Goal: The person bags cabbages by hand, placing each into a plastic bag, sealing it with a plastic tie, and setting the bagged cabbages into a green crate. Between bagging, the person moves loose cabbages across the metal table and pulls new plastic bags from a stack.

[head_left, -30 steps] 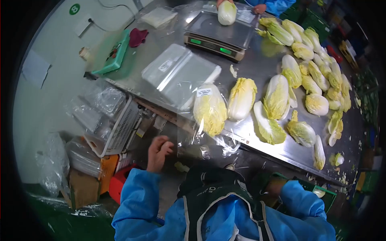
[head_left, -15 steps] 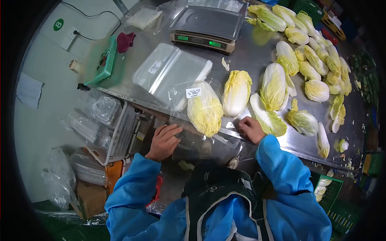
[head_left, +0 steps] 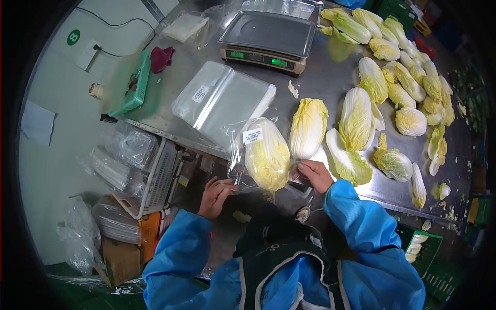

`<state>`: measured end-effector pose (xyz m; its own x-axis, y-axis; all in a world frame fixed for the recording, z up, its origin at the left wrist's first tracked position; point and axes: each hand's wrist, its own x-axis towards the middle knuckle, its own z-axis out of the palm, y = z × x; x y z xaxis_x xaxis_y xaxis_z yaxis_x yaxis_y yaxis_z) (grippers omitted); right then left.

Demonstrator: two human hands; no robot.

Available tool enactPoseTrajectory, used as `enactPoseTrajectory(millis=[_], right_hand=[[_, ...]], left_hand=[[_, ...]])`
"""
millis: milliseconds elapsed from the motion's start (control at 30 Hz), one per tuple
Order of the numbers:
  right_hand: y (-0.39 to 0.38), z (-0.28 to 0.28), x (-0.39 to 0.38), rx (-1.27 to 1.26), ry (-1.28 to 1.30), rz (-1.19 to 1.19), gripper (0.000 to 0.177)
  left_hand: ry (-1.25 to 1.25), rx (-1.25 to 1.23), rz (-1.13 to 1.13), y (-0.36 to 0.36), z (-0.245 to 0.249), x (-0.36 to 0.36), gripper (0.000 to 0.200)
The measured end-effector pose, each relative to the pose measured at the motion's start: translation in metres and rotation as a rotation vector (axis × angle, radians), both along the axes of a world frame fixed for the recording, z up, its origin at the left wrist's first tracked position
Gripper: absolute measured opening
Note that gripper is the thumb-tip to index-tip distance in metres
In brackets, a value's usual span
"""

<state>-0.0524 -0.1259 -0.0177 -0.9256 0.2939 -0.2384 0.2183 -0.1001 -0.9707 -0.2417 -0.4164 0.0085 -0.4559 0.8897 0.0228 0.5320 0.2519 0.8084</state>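
A napa cabbage lies inside a clear plastic bag with a white printed label, at the table's front edge. My left hand is closed on the bag's lower left edge. On the other side, my right hand pinches the bag's right edge. An unbagged cabbage lies just to the right of the bagged one. Behind the bagged cabbage is a stack of clear bags lying flat.
A scale stands at the back, with a green basket at the left. More cabbages and a heap of them cover the right side. A white crate with plastic packs stands below the left edge.
Both hands have closed on the sides of the bag, which is now spread wider around the cabbage. The view has shifted slightly.
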Motion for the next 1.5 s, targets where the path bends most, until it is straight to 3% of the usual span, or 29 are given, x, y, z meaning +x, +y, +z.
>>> enactPoseTrajectory(millis=[167, 233, 333, 367, 400, 433, 467, 533, 567, 667, 733, 867, 967, 1033, 1067, 1167, 1200, 1300, 1500], right_hand=[[-0.022, -0.001, -0.006, -0.049, -0.089, -0.253, 0.025], [-0.031, 0.0, 0.003, -0.217, -0.103, -0.429, 0.023], [-0.036, -0.008, 0.009, -0.187, -0.12, -0.488, 0.023], [-0.037, -0.011, 0.008, -0.189, -0.117, -0.495, 0.023], [-0.038, -0.013, 0.007, -0.122, -0.143, -0.494, 0.022], [-0.04, -0.014, 0.007, -0.055, -0.171, -0.492, 0.022], [-0.041, -0.012, 0.007, -0.058, -0.169, -0.499, 0.022], [-0.046, -0.002, 0.003, 0.437, -0.282, -0.455, 0.022], [-0.048, -0.01, 0.0, 0.567, -0.309, -0.471, 0.021], [-0.05, -0.012, -0.01, 0.758, -0.402, -0.371, 0.021], [-0.046, -0.01, -0.016, 0.778, -0.484, -0.303, 0.023], [-0.036, 0.002, -0.03, 0.791, -0.655, -0.023, 0.029], [-0.031, 0.005, -0.036, 0.823, -0.709, 0.081, 0.031], [-0.032, 0.005, -0.038, 0.857, -0.707, 0.114, 0.031], [-0.031, 0.004, -0.038, 0.869, -0.71, 0.12, 0.031], [-0.027, 0.004, -0.042, 0.895, -0.726, 0.166, 0.032], [-0.025, 0.003, -0.044, 0.909, -0.744, 0.202, 0.034], [-0.025, 0.003, -0.042, 0.905, -0.762, 0.191, 0.034], [-0.027, 0.005, -0.038, 0.868, -0.792, 0.152, 0.036]], left_hand=[[-0.024, 0.038, 0.278, 0.002, -0.009, 0.008, 0.022], [-0.031, 0.079, 0.331, -0.004, -0.016, 0.017, 0.021], [-0.08, 0.184, 0.44, -0.008, -0.035, 0.036, 0.018], [-0.309, 0.223, 0.578, -0.007, -0.039, 0.044, 0.016], [-0.541, 0.257, 0.714, -0.003, -0.037, 0.048, 0.015], [-0.586, 0.241, 0.744, -0.001, -0.034, 0.049, 0.014], [-0.584, 0.238, 0.737, 0.0, -0.03, 0.049, 0.014], [-0.582, 0.184, 0.765, 0.001, -0.025, 0.05, 0.013], [-0.58, 0.181, 0.757, 0.002, -0.027, 0.052, 0.013], [-0.544, 0.305, 0.848, 0.008, -0.028, 0.057, 0.01], [-1.102, 0.165, 0.98, 0.016, -0.006, 0.057, 0.007], [-1.195, 0.133, 0.923, 0.0, -0.042, 0.047, 0.008], [-0.948, 0.113, 0.755, 0.0, -0.047, 0.045, 0.009], [-1.303, 0.026, 0.874, 0.017, -0.016, 0.037, 0.017], [-1.303, 0.034, 0.88, 0.016, -0.02, 0.031, 0.017], [-1.477, -0.151, 0.689, 0.011, -0.035, 0.015, 0.011], [-1.473, -0.151, 0.692, 0.01, -0.04, 0.016, 0.011], [-1.846, -0.064, 0.624, 0.0, -0.068, 0.013, 0.015], [-1.568, -0.104, 0.732, 0.031, 0.02, 0.017, 0.016]])
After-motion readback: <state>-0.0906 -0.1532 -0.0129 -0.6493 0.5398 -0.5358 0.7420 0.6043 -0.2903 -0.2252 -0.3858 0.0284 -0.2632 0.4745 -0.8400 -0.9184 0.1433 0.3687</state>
